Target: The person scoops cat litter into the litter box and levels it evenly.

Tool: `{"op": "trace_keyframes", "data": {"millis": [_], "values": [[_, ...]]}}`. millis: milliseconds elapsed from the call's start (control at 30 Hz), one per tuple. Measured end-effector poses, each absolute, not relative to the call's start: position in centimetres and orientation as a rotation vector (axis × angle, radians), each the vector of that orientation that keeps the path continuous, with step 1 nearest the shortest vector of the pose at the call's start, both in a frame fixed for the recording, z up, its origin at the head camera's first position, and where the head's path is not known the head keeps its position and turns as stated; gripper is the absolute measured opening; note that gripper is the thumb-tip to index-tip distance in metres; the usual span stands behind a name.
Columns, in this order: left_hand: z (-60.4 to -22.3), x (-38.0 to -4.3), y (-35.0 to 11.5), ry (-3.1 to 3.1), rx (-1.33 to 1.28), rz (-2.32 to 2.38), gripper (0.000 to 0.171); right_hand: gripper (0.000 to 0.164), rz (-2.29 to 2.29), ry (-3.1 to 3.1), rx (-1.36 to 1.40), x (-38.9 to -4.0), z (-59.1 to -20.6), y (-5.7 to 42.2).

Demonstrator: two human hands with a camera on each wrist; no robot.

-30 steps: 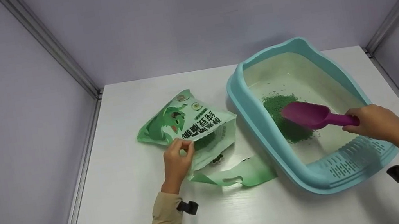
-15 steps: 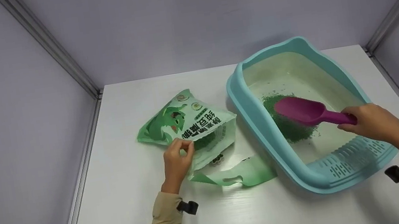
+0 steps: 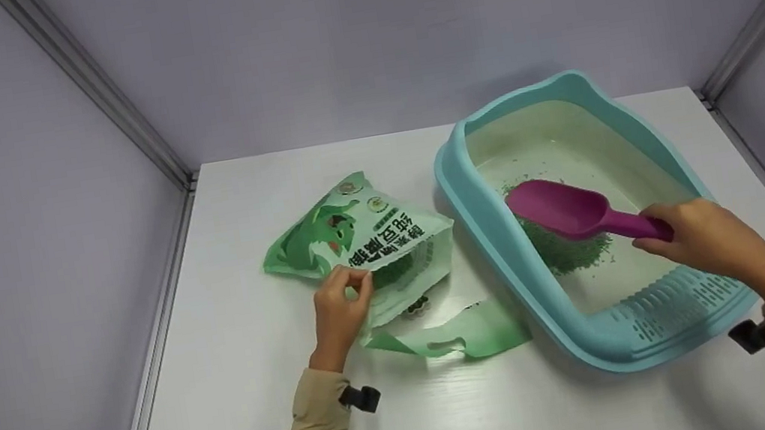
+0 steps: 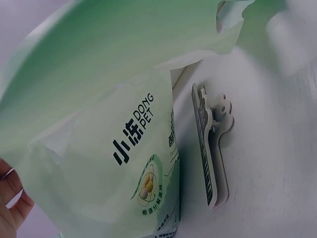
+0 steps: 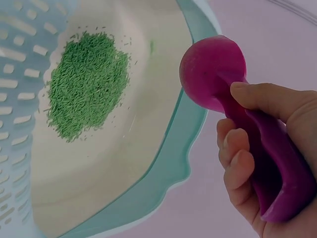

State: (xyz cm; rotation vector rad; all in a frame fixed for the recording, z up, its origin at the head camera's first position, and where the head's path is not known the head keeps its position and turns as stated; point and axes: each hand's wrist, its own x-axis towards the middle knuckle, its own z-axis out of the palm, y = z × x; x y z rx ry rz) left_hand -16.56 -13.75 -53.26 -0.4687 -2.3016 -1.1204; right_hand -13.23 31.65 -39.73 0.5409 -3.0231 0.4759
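My left hand (image 3: 338,316) pinches the lip of a green cat litter bag (image 3: 315,244) between thumb and finger. The bag lies on its side, its mouth agape with dark green pellets inside. My right hand (image 3: 717,244) grips the handle of a purple scoop (image 3: 564,209), thumb along its top in the right wrist view. The scoop's bowl shows no pellets inside and hangs over the turquoise litter box (image 3: 524,277). Below it, a heap of green litter pellets (image 5: 89,87) lies on the box floor.
A torn-off green bag strip (image 3: 491,331) lies on the white table (image 3: 241,388) between bag and box. Beside the bag, the left wrist view shows a pale clip (image 4: 210,144). A slotted panel (image 3: 676,300) spans the box's near end. Grey walls (image 3: 356,37) enclose the table.
The right hand has moved the purple scoop leftward and slightly away from the person, over the pellet heap. The left hand and the bag have stayed in place.
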Motion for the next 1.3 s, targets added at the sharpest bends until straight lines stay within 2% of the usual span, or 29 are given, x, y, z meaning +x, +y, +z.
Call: {"op": "trace_keyframes", "data": {"millis": [767,1300], "values": [[-53.5,-16.6,-13.7,-2.280,-0.484,-1.092,0.010,0.021,0.530,-2.909,0.678,-12.8,-39.3,28.9],[-53.3,-16.6,-13.7,-2.265,-0.480,-1.078,0.011,0.016,0.562,-2.913,0.784,-13.0,-40.3,26.0]]}}
